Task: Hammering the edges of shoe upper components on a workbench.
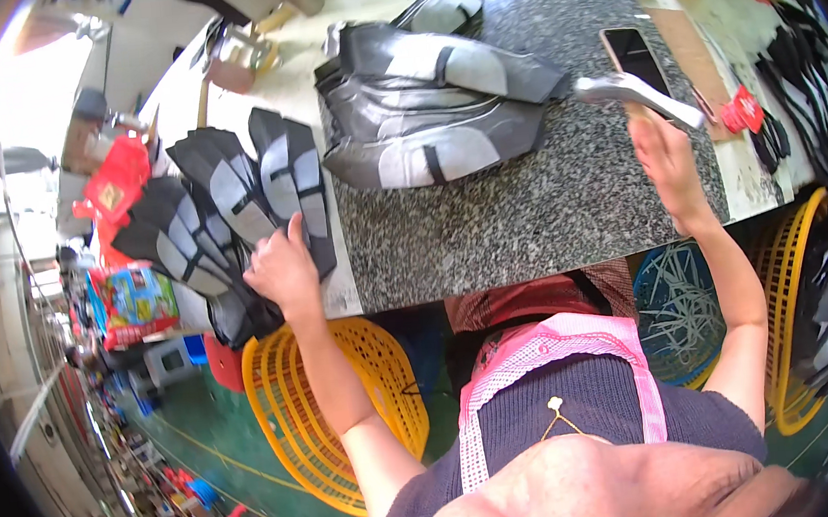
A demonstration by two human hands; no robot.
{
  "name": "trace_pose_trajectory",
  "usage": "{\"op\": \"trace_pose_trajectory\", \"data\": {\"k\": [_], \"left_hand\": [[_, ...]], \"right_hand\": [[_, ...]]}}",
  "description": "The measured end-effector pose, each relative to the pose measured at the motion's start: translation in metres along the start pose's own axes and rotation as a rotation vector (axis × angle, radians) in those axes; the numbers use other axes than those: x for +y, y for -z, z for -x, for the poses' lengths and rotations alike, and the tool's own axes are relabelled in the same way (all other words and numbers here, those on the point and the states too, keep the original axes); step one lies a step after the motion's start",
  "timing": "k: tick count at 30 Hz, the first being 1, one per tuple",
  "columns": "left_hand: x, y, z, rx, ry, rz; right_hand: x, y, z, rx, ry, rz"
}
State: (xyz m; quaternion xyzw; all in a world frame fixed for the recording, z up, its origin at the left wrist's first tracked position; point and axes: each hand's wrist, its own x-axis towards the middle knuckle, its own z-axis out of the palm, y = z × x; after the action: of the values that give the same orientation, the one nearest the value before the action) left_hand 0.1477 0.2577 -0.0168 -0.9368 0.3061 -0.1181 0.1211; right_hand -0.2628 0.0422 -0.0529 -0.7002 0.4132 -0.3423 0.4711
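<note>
My left hand [279,265] is at the left of the table, its fingers closed at the edge of a flat black-and-grey piece [245,212] that looks like a shoe upper. More such pieces [165,243] lie fanned and overlapping around it, and one more upper piece [291,176] lies just to its right. My right hand [667,162] grips the handle of a hammer [644,94] with a long, curved, silver metal head, raised over the right side of the stone slab [452,240]. Towards the slab's far left sits a stack of black-and-grey upper pieces [421,110], apart from both hands.
A phone [634,60] lies beyond the hammer. Near the right edge are a red spool-like item [743,112] and dark strips [804,101]. Yellow baskets [279,408] [784,325] stand below the table on both sides, and a blue basket [679,309] holds pale strips. Red bags [118,191] are at left.
</note>
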Motion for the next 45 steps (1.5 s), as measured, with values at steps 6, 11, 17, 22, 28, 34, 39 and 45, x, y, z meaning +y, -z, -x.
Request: {"op": "trace_pose_trajectory", "data": {"k": [6,11,17,22,28,34,39,45], "left_hand": [[0.152,0.061,-0.032,0.424,-0.938,0.799],[0.248,0.063,-0.063,0.34,-1.236,0.61],[0.246,0.097,-0.084,-0.03,-1.124,0.834],[0.143,0.152,-0.091,0.543,-0.402,1.401],[0.087,0.174,0.019,0.286,-0.526,0.483],[0.141,0.05,0.101,-0.769,-1.215,1.141],[0.194,0.016,0.121,-0.187,-1.097,1.174],[0.208,0.015,0.106,-0.405,-1.018,1.124]], "right_hand": [[-0.005,-0.027,-0.05,-0.047,0.164,0.183],[-0.008,-0.059,-0.041,-0.369,0.195,0.387],[-0.009,-0.069,-0.036,-0.37,0.292,0.564],[-0.011,-0.067,-0.034,-0.387,0.259,0.569],[-0.002,-0.051,-0.046,-0.382,0.089,0.281],[-0.025,-0.04,-0.025,-0.271,0.173,0.147],[-0.023,0.0,0.031,-0.303,-0.091,0.004],[-0.006,0.015,0.072,-0.463,-0.205,0.246]]}}
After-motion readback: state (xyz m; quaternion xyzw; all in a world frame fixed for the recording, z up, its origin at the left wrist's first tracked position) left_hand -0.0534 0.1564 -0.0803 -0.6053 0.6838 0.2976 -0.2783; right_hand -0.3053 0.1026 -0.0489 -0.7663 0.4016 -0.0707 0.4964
